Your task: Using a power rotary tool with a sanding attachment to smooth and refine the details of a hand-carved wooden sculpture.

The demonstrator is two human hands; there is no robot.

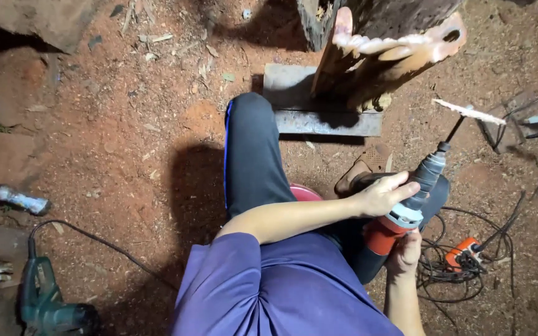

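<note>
- My left hand (382, 194) lies over the drill (406, 208), fingers curled round its grey collar.
- My right hand (404, 252) grips the orange body from below, fingers wrapped, partly hidden, I think.
- The drill rests above my knee, bit pointing toward the carved wood (393, 53).

The left hand (384, 194) lies palm down with fingers curled loosely over, its bare forearm crossing the lap from the purple sleeve, while the right hand (404, 254) sits just below it, fingers clenched, forearm rising from the bottom edge.
</note>
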